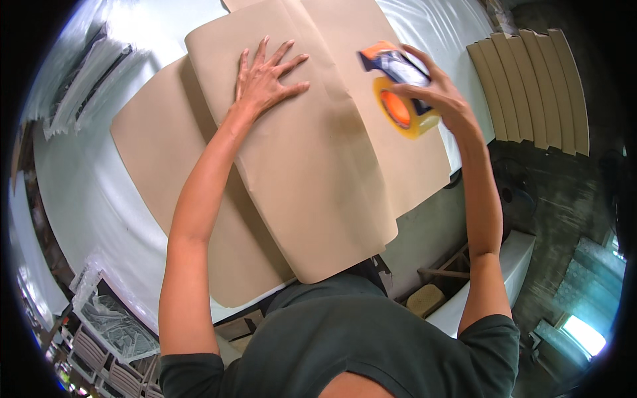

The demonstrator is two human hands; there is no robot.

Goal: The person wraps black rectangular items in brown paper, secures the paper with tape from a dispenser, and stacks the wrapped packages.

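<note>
My left hand (pixel 267 81) lies flat with its fingers spread on a folded sheet of brown kraft paper (pixel 312 152). Gripped in my right hand (pixel 434 96) is a tape dispenser (pixel 395 63) with an orange and dark blue body. A roll of clear yellowish tape (pixel 417 126) with an orange core sits in it. The dispenser is held over the right part of the paper and looks slightly blurred. Whether it touches the paper I cannot tell. The folded flap overlaps a wider brown layer (pixel 152 132) on the left.
White plastic sheeting (pixel 93 172) covers the table under the paper. Several curved brown cardboard pieces (pixel 531 89) lie in a row at the right. Plastic-wrapped items (pixel 89 76) rest at the far left. A plastic-lined crate (pixel 116 318) stands at the lower left, and a sponge-like block (pixel 426 300) at the lower right.
</note>
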